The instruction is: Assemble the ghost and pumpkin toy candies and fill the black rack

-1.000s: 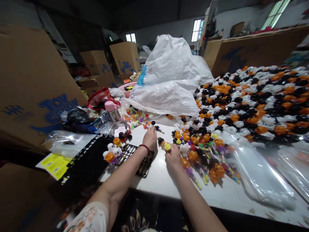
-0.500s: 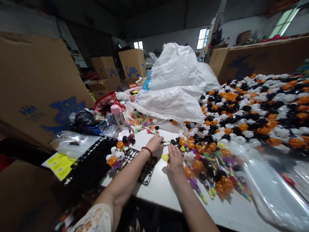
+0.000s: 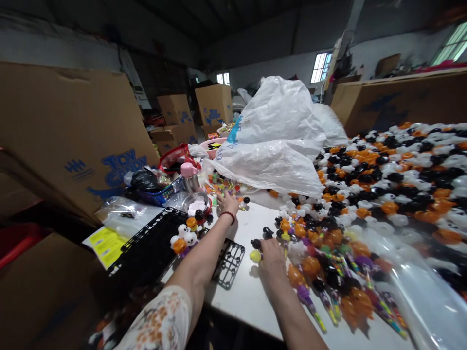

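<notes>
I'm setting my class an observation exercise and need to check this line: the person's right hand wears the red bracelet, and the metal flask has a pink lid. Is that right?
One detail is wrong: the left hand wears the red bracelet, not the right hand, as the head view shows. The metal flask does have a pink lid.

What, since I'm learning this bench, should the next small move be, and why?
Probably close the left hand on one of the small colourful pieces: it appears open, at the near edge of that pile, while the right hand is already at a yellow piece and black pieces.
</notes>
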The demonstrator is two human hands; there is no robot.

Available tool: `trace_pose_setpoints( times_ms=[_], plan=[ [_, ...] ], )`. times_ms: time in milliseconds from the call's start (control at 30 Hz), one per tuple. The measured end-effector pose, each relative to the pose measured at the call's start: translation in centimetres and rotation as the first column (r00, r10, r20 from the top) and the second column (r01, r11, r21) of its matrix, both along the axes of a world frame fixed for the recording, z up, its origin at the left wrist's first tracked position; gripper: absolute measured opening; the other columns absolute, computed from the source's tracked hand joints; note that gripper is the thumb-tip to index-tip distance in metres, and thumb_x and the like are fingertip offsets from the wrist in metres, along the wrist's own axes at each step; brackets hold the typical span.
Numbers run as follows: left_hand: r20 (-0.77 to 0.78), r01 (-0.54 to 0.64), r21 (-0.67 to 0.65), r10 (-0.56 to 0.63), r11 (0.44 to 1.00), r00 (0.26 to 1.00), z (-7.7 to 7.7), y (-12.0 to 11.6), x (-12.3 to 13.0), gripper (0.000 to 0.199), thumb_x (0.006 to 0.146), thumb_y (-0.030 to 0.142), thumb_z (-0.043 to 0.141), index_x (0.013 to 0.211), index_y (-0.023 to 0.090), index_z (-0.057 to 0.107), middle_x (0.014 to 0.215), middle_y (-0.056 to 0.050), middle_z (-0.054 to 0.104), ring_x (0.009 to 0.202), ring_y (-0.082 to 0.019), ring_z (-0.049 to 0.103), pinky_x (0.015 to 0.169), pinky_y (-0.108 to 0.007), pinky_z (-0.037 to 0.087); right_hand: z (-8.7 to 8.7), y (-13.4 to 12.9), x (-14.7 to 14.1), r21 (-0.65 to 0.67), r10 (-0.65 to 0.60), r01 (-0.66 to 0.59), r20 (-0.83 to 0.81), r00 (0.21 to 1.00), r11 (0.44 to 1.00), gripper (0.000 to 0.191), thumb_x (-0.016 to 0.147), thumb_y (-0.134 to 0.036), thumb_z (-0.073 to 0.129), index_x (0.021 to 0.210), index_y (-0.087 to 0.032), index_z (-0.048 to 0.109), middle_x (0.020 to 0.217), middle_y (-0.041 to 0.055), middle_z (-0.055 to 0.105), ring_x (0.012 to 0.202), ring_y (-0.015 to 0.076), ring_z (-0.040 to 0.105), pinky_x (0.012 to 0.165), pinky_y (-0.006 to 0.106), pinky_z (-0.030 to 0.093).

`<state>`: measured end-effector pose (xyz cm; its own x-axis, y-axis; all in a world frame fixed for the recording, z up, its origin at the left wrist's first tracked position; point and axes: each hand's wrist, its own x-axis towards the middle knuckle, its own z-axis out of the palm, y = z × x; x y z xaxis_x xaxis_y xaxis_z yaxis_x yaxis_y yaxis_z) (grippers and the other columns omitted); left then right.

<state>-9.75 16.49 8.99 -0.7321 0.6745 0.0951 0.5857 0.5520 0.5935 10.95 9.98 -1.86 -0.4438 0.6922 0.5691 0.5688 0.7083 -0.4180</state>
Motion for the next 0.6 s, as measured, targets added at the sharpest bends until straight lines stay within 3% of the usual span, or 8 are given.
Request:
trace_pose_setpoints(
  times_ms=[100,233,433,533,600],
  plan=[
    [0.030,-0.134,-0.007,0.134,0.991,0.991,0.1,1.4,-1.9,0.043,0.087,0.031,0.053,0.128,0.016,0.048,0.143,-0.027,0.039,0.135,-0.040,0.037,0.103,-0.057,0.031,0.0,-0.1,-0.1,-0.031,0.018,-0.019,-0.036,0.999,0.999,0.035,0.071,0.006,0.048,0.092,-0.019,0.061,0.084,0.0060,0.057,0.088,0.0247,0.048,0.076,0.033,0.036],
    [0.071,-0.177,-0.017,0.178,0.984,0.982,-1.2,1.5,-2.7,0.033,0.084,0.027,0.057,0.114,0.014,0.054,0.137,-0.027,0.043,0.131,-0.042,0.040,0.101,-0.058,0.031,0.3,-0.5,-0.1,-0.090,0.050,-0.058,-0.091,0.995,0.994,0.035,0.073,0.006,0.045,0.093,-0.018,0.061,0.085,0.0070,0.058,0.088,0.0245,0.049,0.076,0.033,0.040],
    [0.134,-0.079,0.138,0.061,0.987,0.989,-3.1,0.5,-0.1,0.022,0.078,0.017,0.060,0.099,0.019,0.053,0.123,-0.018,0.056,0.132,-0.033,0.041,0.109,-0.054,0.024,-0.5,-0.3,-0.4,-0.187,-0.002,-0.031,-0.169,0.986,0.982,0.049,0.081,-0.003,0.041,0.126,-0.013,0.056,0.095,0.0130,0.066,0.086,0.0249,0.058,0.075,0.036,0.045],
    [0.240,-0.033,0.272,-0.035,0.962,0.970,-2.9,-0.5,1.4,0.028,0.081,0.021,0.058,0.107,0.021,0.048,0.120,-0.013,0.058,0.126,-0.028,0.048,0.105,-0.046,0.033,-0.4,0.1,-0.4,-0.371,-0.100,0.035,-0.157,0.983,0.928,0.057,0.081,-0.015,0.051,0.138,-0.012,0.049,0.085,0.0117,0.068,0.071,0.0236,0.060,0.063,0.033,0.044],
    [0.350,-0.015,0.350,-0.116,0.937,0.929,-2.6,-1.5,2.1,0.027,0.085,0.026,0.052,0.111,0.022,0.046,0.113,-0.010,0.061,0.109,-0.023,0.058,0.093,-0.039,0.044,0.0,0.2,-0.5,-0.465,-0.111,0.002,-0.208,0.972,0.886,0.058,0.083,-0.023,0.052,0.140,-0.014,0.049,0.083,0.0097,0.069,0.067,0.0221,0.060,0.061,0.032,0.044]
  ],
)
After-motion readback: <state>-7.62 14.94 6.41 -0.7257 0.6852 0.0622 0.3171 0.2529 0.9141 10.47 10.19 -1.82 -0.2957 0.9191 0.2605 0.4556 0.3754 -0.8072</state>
